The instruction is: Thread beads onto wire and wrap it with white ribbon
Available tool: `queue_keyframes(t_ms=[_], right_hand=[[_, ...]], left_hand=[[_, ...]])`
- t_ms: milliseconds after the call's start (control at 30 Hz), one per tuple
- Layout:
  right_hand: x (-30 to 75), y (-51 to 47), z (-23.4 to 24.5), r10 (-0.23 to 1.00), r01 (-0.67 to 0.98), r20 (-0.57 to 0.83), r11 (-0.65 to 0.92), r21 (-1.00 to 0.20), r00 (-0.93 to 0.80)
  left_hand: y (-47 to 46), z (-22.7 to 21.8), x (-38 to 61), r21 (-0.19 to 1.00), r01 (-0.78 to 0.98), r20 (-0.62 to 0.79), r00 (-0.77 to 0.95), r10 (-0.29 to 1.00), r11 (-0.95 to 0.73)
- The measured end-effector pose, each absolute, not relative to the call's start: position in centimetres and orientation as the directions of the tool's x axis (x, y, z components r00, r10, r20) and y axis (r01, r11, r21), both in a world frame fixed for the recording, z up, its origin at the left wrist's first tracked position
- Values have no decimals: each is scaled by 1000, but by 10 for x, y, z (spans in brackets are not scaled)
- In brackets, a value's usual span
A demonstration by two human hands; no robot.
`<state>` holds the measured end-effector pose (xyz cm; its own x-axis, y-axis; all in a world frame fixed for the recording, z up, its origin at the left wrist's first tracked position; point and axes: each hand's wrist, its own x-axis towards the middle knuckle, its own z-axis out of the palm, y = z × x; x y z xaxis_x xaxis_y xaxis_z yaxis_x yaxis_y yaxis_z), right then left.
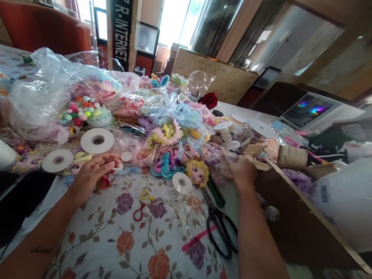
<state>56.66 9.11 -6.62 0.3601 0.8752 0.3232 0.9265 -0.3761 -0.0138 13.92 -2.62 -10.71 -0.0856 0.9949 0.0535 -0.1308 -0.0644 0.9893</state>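
Little looks done yet: the left hand (92, 175) hovers open and empty beside a small red metal clasp (105, 182), while the right hand (243, 170) reaches the heap of pastel frilly trinkets (173, 130), its grip unclear.

Bright window (183, 5) backlight, blown-out; warped, soft edges.
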Motion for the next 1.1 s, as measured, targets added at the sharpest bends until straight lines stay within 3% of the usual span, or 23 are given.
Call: queue_keyframes(t_ms=[67, 133, 167, 233, 267, 333, 433, 500, 600, 667, 900, 1100], right_hand=[[559, 80, -51, 807, 909, 423, -396, -128, 411], [539, 64, -43, 783, 903, 492, -203, -378, 381], [524, 55, -43, 832, 850, 474, 3, -526, 290], [486, 31, -50, 910, 769, 405, 200, -607, 83], [465, 19, -56, 934, 623, 344, 323, -712, -91], [424, -5, -69, 915, 412, 275, 381, -828, -294], [382, -27, -88, 899, 330, 293, 399, -856, -326], [367, -30, -99, 866, 295, 389, 478, -827, -313], [360, -26, -111, 750, 224, 566, 650, -726, -343], [360, -25, -117, 708, 207, 610, 696, -687, -355], [365, -32, -135, 774, 271, 499, 614, -741, -390], [368, -31, -139, 780, 330, 518, 620, -712, -350]], left_hand=[[-26, -109, 139, 988, -135, 60, -77, 995, -70], [-25, -113, 139, 986, -153, 62, -69, 996, -72], [-25, -114, 140, 984, -167, 58, -59, 997, -67], [-26, -116, 143, 978, -204, 42, -7, 999, -43], [-27, -116, 145, 974, -224, 29, 40, 999, -19], [-30, -116, 150, 967, -251, -6, 166, 986, 48], [-36, -113, 160, 952, -270, -37, 360, 932, 142], [-38, -112, 165, 948, -275, -26, 428, 903, 158], [-40, -112, 167, 973, -211, -5, 378, 926, 91], [-40, -113, 168, 988, -151, 19, 309, 951, 29], [-42, -117, 174, 994, -4, 106, 237, 966, -108], [-40, -122, 174, 993, -93, 96, 283, 954, -72]])
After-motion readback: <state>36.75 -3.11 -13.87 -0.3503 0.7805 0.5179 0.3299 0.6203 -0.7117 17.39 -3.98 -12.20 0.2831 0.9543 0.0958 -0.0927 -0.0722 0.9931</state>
